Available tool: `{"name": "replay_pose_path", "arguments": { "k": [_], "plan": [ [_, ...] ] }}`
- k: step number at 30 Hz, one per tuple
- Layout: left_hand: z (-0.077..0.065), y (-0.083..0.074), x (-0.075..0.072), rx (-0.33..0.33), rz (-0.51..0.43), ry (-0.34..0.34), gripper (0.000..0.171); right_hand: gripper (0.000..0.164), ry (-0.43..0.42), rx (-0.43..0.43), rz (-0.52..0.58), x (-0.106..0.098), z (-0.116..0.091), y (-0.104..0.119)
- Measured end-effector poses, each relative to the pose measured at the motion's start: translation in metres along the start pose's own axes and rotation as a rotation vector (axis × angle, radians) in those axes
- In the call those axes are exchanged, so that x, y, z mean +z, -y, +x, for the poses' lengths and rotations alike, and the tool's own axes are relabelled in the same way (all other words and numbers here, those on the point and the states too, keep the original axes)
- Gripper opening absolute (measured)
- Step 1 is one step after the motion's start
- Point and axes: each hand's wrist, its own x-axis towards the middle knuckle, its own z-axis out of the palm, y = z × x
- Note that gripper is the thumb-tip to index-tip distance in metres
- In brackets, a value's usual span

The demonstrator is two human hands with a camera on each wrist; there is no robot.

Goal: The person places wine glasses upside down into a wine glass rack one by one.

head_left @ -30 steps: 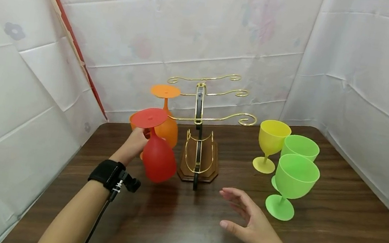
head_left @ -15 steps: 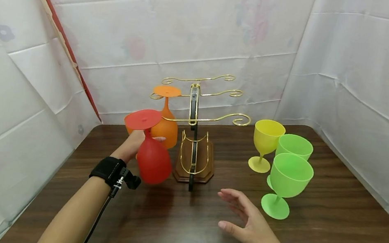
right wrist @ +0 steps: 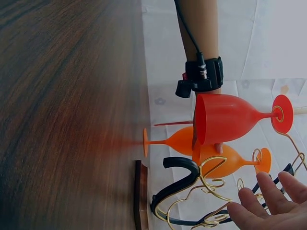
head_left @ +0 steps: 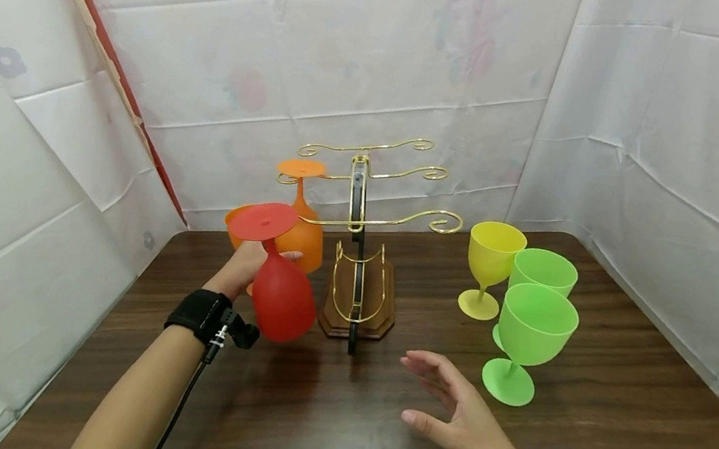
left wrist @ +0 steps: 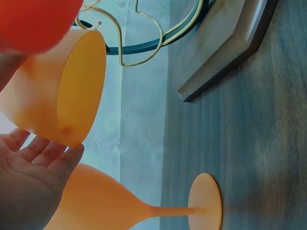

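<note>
My left hand [head_left: 248, 264] grips the bowl of an upside-down orange goblet [head_left: 311, 239], whose foot sits up at the gold rack's left arms. In the left wrist view the fingers lie under this goblet's bowl [left wrist: 38, 91]. In front of the hand, a red goblet [head_left: 283, 298] hangs upside down by its foot from the nearest arm, partly hiding the hand. Another orange goblet [left wrist: 105, 197] stands upright beside the left hand, mostly hidden in the head view. My right hand [head_left: 469, 424] hovers over the table with fingers spread, holding nothing, right of the rack [head_left: 361, 271].
A yellow goblet [head_left: 495, 255] and two green goblets, the nearer one [head_left: 536, 330] in front, stand upright on the table's right side. The rack's wooden base [head_left: 377, 319] rests mid-table. White sheeting [head_left: 354, 63] encloses the back and sides of the dark wooden table [head_left: 332, 420].
The gripped orange goblet has shifted right against the rack arm, then slightly back left. My left thumb has come into view across its bowl. The right hand keeps its pose.
</note>
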Motion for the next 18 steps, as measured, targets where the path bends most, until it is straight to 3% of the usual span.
{"name": "replay_pose_path", "arguments": {
  "k": [4, 11, 18],
  "plan": [
    [0.001, 0.003, -0.001, -0.025, -0.025, -0.02, 0.061, 0.055, 0.0, 0.001, -0.009, 0.0, 0.0, -0.001],
    [0.002, 0.008, -0.001, -0.006, -0.039, -0.052, 0.067, 0.054, 0.001, 0.02, -0.005, -0.001, -0.001, 0.0],
    [-0.002, 0.012, -0.002, 0.015, -0.116, -0.056, 0.073, 0.053, 0.005, 0.011, -0.009, 0.0, 0.0, 0.0]
  ]
}}
